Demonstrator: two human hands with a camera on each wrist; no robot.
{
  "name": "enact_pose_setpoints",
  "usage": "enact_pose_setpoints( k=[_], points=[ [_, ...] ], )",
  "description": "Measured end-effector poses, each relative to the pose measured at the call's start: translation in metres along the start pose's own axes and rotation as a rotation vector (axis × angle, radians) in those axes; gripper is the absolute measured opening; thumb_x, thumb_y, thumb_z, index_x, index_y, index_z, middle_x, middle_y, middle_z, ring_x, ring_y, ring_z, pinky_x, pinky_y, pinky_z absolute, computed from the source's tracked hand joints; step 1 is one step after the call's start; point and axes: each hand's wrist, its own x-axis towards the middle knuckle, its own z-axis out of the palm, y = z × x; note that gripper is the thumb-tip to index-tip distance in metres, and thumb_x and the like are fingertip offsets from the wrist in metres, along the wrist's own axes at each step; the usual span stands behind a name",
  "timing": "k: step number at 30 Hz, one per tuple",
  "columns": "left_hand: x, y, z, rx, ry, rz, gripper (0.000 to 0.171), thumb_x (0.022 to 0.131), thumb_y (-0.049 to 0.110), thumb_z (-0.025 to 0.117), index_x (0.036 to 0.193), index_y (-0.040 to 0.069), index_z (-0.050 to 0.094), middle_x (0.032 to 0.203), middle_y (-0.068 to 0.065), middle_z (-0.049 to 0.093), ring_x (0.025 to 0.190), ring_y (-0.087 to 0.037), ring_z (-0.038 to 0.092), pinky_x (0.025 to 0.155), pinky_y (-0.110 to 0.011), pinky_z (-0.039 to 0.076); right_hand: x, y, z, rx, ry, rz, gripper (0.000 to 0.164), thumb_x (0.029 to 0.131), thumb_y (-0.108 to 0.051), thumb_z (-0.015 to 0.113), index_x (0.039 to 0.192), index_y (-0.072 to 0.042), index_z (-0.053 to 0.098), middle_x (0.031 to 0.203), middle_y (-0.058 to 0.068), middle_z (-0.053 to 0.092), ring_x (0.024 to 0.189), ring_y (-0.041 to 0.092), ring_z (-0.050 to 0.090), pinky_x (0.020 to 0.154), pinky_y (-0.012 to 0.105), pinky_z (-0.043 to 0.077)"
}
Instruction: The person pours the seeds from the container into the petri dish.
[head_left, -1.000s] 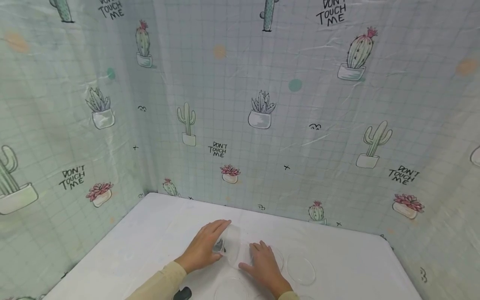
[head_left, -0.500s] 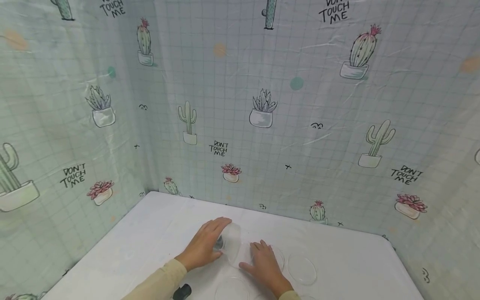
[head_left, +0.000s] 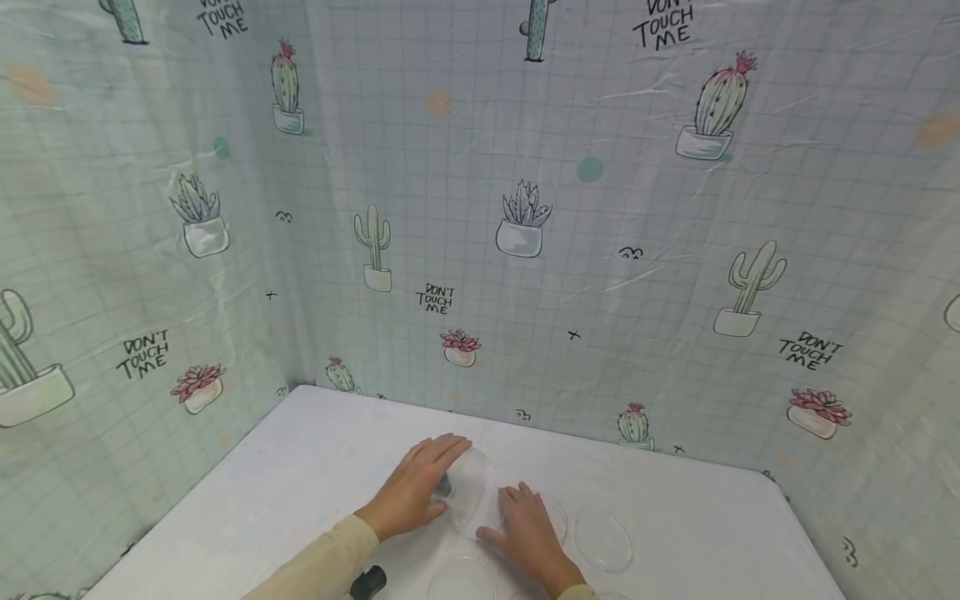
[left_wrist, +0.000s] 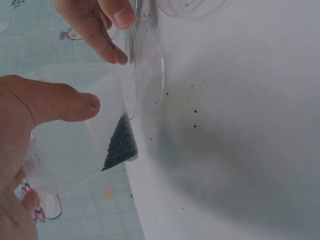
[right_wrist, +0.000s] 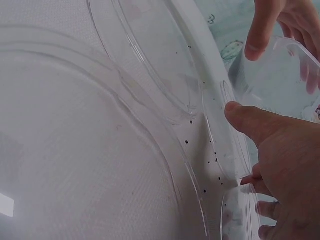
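My left hand [head_left: 412,492] grips a clear plastic cup [head_left: 471,479] from the left, thumb on the near side. The cup is tipped on its side toward the right, over the table. Fine black granules [left_wrist: 121,145] are gathered in its lower corner in the left wrist view. My right hand [head_left: 528,533] is just to the right, holding a clear petri dish [right_wrist: 222,145] at its edge between thumb and fingers. Part of that dish is hidden behind the hand in the head view. The cup's mouth faces the dish.
More clear round dishes lie around the right hand, one to its right [head_left: 630,546] and one in front [head_left: 462,560]. A small black object [head_left: 368,582] lies near the left forearm. Black specks [left_wrist: 195,111] are scattered on the white table [head_left: 337,442]. A cactus-print curtain [head_left: 480,167] encloses the table.
My left hand and the cup have shifted slightly to the right, and the cup looks tilted a little more. The right hand stays in place.
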Motion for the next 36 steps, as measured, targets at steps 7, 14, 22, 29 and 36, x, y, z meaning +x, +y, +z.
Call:
enact_pose_setpoints(
  k=[7, 14, 22, 29, 36],
  points=[
    [0.0014, -0.0003, 0.0021, 0.028, 0.012, 0.027, 0.094, 0.059, 0.019, 0.083, 0.14, 0.021, 0.034, 0.141, 0.003, 0.04, 0.132, -0.018, 0.037, 0.108, -0.048, 0.033, 0.0005, -0.0015, 0.0003, 0.0, -0.012, 0.019, 0.074, 0.072, -0.055, 0.066, 0.121, -0.001, 0.055, 0.125, 0.016, 0.056, 0.125, 0.039, 0.042, 0.103, 0.06, 0.032],
    [0.0021, -0.001, 0.0028, 0.05, 0.018, 0.06, 0.094, 0.059, 0.016, 0.083, 0.14, 0.022, 0.034, 0.141, 0.002, 0.041, 0.132, -0.018, 0.036, 0.108, -0.048, 0.033, 0.0012, -0.0019, 0.0013, 0.007, -0.026, 0.033, 0.075, 0.071, -0.055, 0.067, 0.122, -0.001, 0.054, 0.126, 0.016, 0.055, 0.127, 0.039, 0.04, 0.104, 0.059, 0.031],
    [0.0039, 0.002, 0.0009, 0.073, -0.001, 0.068, 0.089, 0.061, 0.011, 0.081, 0.138, 0.021, 0.037, 0.14, 0.003, 0.042, 0.132, -0.018, 0.036, 0.109, -0.047, 0.032, 0.002, -0.0009, 0.003, 0.011, -0.031, 0.036, 0.075, 0.072, -0.055, 0.066, 0.123, -0.001, 0.053, 0.127, 0.016, 0.054, 0.127, 0.038, 0.039, 0.105, 0.059, 0.031],
    [0.0048, 0.0012, 0.0021, 0.109, 0.005, 0.091, 0.09, 0.06, 0.012, 0.081, 0.138, 0.021, 0.037, 0.139, 0.003, 0.042, 0.133, -0.018, 0.036, 0.109, -0.047, 0.032, 0.0029, 0.0006, 0.0053, 0.018, -0.027, 0.031, 0.075, 0.072, -0.055, 0.066, 0.123, -0.001, 0.054, 0.127, 0.016, 0.054, 0.127, 0.039, 0.04, 0.104, 0.058, 0.032],
    [0.0054, 0.0004, 0.0025, 0.125, 0.019, 0.11, 0.09, 0.06, 0.012, 0.081, 0.138, 0.02, 0.037, 0.139, 0.003, 0.042, 0.133, -0.018, 0.036, 0.109, -0.046, 0.033, 0.0013, 0.0022, 0.0046, 0.058, -0.026, 0.041, 0.076, 0.072, -0.055, 0.067, 0.124, 0.0, 0.053, 0.128, 0.017, 0.053, 0.128, 0.04, 0.037, 0.103, 0.056, 0.034]
  ],
)
